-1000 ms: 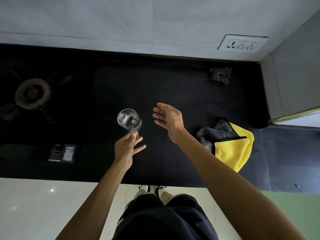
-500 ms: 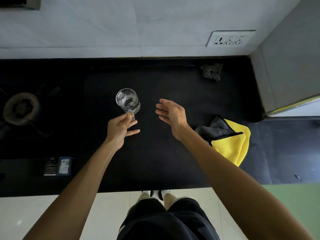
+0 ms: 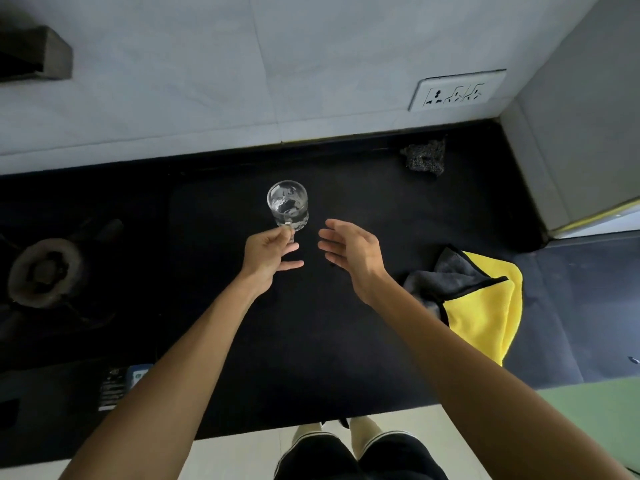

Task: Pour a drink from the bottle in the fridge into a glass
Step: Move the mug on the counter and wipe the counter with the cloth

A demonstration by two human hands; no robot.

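A pale tiled wall (image 3: 207, 81) is seen far beyond the fingertips, with a white socket plate (image 3: 457, 91) set in it. A black counter (image 3: 311, 341) is spread under both hands. A yellow and grey cloth (image 3: 485, 306) is laid right of the right hand (image 3: 349, 252), whose fingers are held loose and open, with nothing in them. A gas burner (image 3: 45, 271) is seen well left of the left hand (image 3: 266, 252). The clear glass (image 3: 287, 206) is pinched by its handle between that hand's thumb and finger, just beyond the knuckles. A dark shape (image 3: 31, 53) is cut off at the top left. The writing on a small packet (image 3: 117, 382), half hidden by the left arm, cannot be read.
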